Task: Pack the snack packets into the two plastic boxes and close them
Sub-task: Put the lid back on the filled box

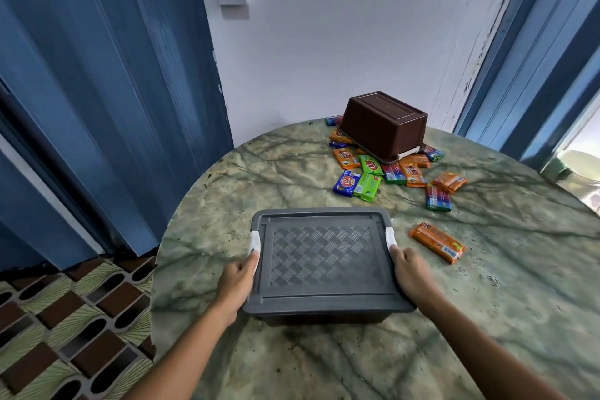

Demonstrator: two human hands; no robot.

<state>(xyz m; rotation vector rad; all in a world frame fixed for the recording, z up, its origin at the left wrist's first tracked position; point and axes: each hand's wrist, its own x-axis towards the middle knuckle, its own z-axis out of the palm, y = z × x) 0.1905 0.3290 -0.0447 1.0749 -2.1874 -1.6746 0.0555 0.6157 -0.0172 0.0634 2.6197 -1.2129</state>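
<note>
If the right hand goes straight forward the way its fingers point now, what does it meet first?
Probably the white latch on the grey box: the right hand grips that side, fingertips just below it.

Open marble table (pixel 227 191) left of and beyond the grey box (pixel 319 261) — clear reach up to the packet pile (pixel 389 169). Blocked at the far side by the upturned brown box (pixel 384 125) sitting on that pile, with loose packets spread before it. One orange packet (pixel 436 242) just right of the grey box; bare surface beyond it.
</note>
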